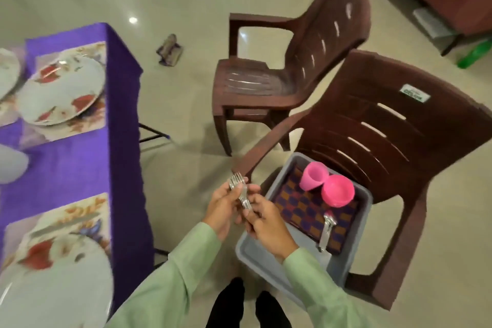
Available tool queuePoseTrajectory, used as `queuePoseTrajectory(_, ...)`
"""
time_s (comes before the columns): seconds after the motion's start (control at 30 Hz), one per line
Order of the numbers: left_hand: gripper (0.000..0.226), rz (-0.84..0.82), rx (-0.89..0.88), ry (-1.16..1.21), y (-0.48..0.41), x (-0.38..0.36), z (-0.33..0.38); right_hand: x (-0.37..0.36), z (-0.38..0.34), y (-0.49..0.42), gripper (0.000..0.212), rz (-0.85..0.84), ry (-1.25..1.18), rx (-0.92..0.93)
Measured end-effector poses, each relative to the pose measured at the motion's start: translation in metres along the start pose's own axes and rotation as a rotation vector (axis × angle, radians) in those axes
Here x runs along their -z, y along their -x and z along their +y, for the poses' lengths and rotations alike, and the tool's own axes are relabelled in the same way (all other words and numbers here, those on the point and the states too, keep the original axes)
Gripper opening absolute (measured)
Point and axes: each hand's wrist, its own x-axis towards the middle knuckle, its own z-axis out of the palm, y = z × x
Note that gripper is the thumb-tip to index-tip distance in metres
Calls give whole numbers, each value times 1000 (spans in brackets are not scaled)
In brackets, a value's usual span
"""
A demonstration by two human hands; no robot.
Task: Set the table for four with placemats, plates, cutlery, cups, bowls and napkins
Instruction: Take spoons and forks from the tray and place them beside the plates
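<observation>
a bundle of forks (237, 188) is gripped at lower centre by the left hand (225, 208) and pinched by the right hand (267, 220), and one could be dropped if the bundle is fanned loosely before the worktop (80, 165) at left is reached.

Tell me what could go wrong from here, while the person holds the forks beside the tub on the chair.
1. The forks are bunched between the left hand and right hand; one could slip to the floor.
2. The grey tub seems to overhang the seat of the chair; a bump might tip it and spill the pink cup.
</observation>
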Motion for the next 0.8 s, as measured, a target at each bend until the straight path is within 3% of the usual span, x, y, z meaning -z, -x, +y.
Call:
queuePoseTrajectory(0.17,24,139,-182,173,49,61,48,-60,-45,1,3,-103,159,23)
queuePoseTrajectory(0.37,32,376,-296,399,86,150,83,-150,-76,-14,15,-190,304,88)
queuePoseTrajectory(0.5,26,502,-353,528,114,214,98,-226,-87,-31,8,-263,255,26)
queuePoseTrajectory(0.63,31,606,-401,599,135,264,100,-287,-87,-39,18,-346,242,-20)
queuePoseTrajectory(0.8,10,694,-424,701,157,302,91,-340,-79,-45,23,-409,296,6)
